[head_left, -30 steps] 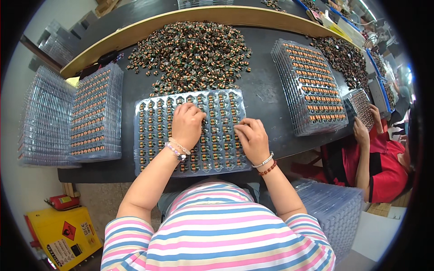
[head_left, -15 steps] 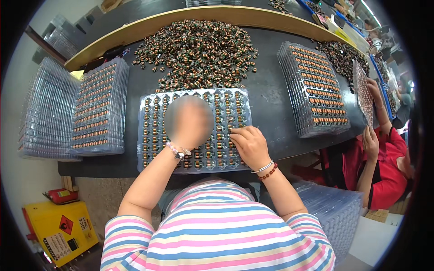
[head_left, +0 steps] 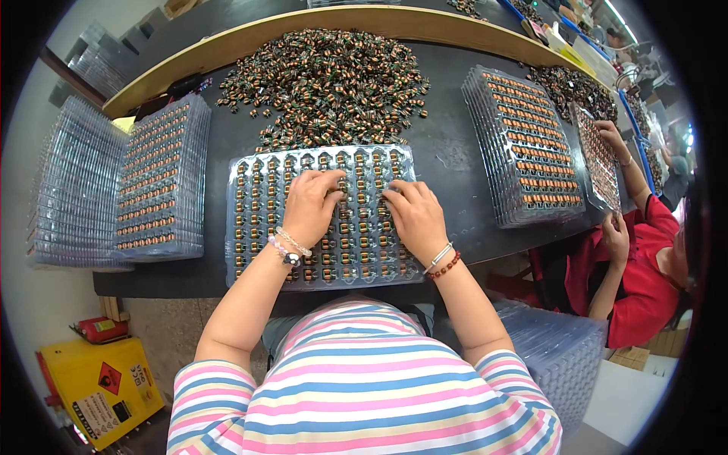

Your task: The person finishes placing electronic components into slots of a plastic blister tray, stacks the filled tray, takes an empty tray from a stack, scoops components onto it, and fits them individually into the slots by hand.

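Note:
In front of me lies a clear plastic tray (head_left: 230, 216) with rows of small copper-wound coils (head_left: 346, 243) seated in its pockets. My left hand (head_left: 307, 208) is over the tray's upper middle, thumb and forefinger closed around a coil at one pocket. A few columns to the right, my right hand (head_left: 418, 220) has its fingers bent and drawn together at the tray's right side; its fingertips hide whatever they hold. A big loose heap of coils (head_left: 334, 83) spreads just beyond the tray's far edge.
Filled trays are stacked at left (head_left: 155, 182) and right (head_left: 531, 144), beside another clear stack (head_left: 72, 189) far left. A wooden rail (head_left: 447, 24) bounds the table's back. At right, a co-worker in red (head_left: 644, 277) holds a filled tray (head_left: 597, 159).
My left hand, blurred before, has come into clear view at the tray's upper middle. My right hand has moved up the tray. The co-worker's tray has shifted left and tilted.

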A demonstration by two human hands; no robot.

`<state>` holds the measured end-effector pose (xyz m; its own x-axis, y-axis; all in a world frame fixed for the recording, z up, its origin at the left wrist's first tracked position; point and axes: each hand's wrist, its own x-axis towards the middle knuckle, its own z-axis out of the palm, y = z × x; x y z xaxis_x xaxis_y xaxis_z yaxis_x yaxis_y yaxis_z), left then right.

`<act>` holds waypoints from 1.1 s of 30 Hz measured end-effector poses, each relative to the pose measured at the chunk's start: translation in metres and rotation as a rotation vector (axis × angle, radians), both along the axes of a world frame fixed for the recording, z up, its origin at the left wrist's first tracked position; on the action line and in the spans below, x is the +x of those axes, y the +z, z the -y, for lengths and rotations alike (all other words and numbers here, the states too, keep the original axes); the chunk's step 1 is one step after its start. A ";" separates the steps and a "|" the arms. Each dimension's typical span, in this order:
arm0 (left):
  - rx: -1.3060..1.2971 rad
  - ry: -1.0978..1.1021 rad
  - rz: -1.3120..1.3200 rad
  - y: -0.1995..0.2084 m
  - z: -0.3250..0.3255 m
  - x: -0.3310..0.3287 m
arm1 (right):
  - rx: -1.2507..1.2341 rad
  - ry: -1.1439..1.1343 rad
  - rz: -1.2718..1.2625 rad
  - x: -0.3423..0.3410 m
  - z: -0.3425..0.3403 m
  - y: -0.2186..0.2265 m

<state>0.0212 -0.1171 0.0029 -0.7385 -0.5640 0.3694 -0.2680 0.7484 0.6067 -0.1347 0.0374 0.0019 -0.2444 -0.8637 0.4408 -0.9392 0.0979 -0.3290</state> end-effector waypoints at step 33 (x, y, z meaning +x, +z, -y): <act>-0.236 -0.032 0.076 -0.008 -0.042 0.023 | 0.047 0.053 -0.091 -0.007 0.015 0.005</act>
